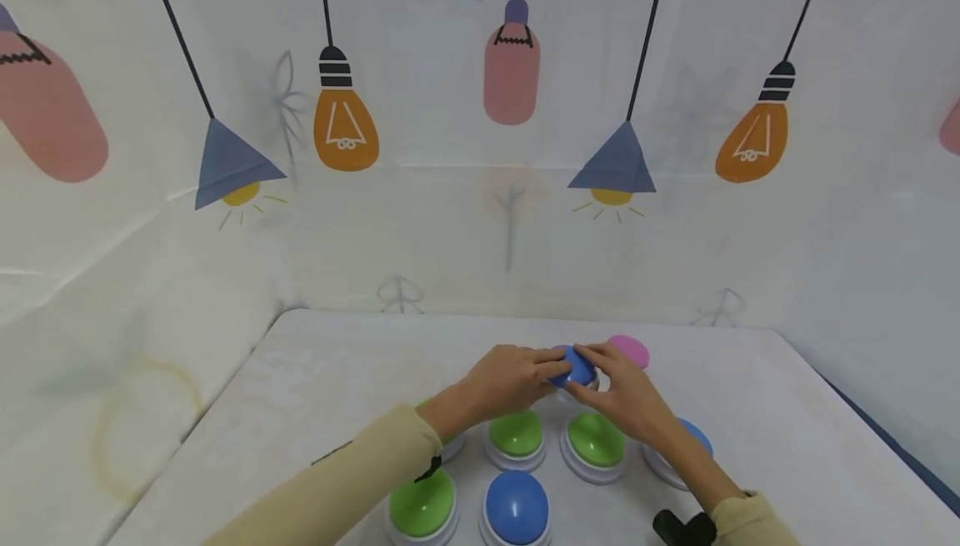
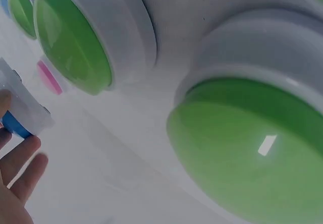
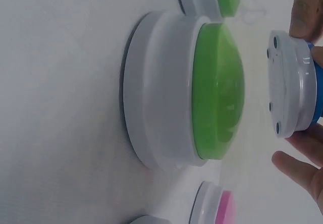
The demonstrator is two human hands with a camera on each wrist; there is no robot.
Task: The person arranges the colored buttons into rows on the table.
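My left hand and my right hand hold one blue push button between them, their fingers curled round its sides. In the right wrist view its white base is lifted off the table, showing dark round spots on the underside. A green push button sits just in front of the hands, with another green button to its right. Behind the right hand is a pink button. The right forearm partly covers a second blue button.
Nearer the front stand a green button and a blue button. A further green button is mostly behind the left forearm. All rest on a white table. A sheet printed with lamps hangs behind.
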